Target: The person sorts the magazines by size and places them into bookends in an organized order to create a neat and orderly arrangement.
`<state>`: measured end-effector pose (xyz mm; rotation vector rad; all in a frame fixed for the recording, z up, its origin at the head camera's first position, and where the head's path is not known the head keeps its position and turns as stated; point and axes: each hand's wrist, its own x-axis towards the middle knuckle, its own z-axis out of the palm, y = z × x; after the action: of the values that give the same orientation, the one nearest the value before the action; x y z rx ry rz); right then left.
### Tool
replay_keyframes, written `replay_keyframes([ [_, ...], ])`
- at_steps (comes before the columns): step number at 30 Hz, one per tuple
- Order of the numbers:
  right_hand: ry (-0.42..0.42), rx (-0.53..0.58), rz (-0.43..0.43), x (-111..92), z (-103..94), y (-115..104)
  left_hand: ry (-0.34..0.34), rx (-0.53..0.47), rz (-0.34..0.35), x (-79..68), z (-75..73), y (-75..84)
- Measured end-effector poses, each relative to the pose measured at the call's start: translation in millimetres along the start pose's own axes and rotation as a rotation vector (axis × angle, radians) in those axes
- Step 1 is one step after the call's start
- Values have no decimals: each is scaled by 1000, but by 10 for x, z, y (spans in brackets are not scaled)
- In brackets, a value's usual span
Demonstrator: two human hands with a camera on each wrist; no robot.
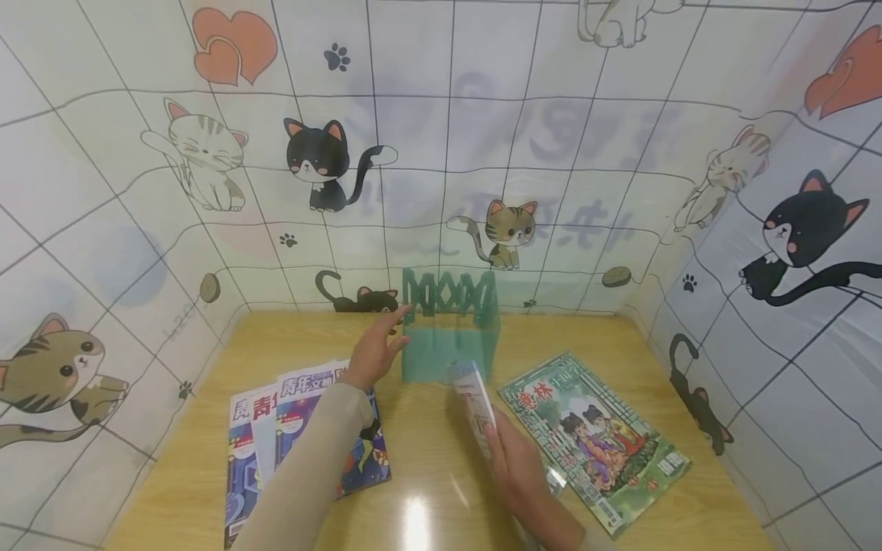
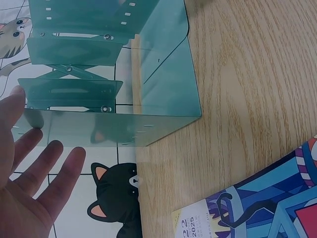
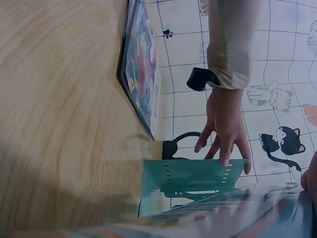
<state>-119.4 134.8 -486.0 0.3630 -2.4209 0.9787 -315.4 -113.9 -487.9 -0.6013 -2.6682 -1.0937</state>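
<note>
A green metal expandable book stand [image 1: 451, 356] with crisscross scissor bars stands at the back of the table. My left hand [image 1: 375, 352] is at its left side panel, fingers spread and fairly straight, fingertips right at the panel's edge in the left wrist view. My right hand [image 1: 520, 471] grips a magazine [image 1: 475, 405] held on edge, spine up, its far end at the stand's front right. In the right wrist view this glossy magazine [image 3: 242, 213] covers part of the stand, and only a bit of the right hand shows.
Several overlapping magazines [image 1: 296, 428] with blue and purple covers lie on the left of the wooden table [image 1: 413, 459]. A green magazine [image 1: 592, 444] showing two cartoon children lies at the right. Cat-patterned white sheeting [image 1: 427, 168] encloses the back and sides.
</note>
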Motion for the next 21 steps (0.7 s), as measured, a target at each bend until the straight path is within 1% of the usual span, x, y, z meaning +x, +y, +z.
replay_keyframes([
  [4, 41, 16, -3, 76, 43, 9, 1, -6, -14, -2, 1, -12],
  [9, 67, 105, 5, 181, 71, 9, -1, -6, -18, 2, 6, -24],
  [15, 138, 172, 5, 249, 111, 45, -5, -6, -18, -3, 12, -26],
  [21, 220, 197, -38, 304, 171, 122, 7, 0, -10, -6, 25, -32],
])
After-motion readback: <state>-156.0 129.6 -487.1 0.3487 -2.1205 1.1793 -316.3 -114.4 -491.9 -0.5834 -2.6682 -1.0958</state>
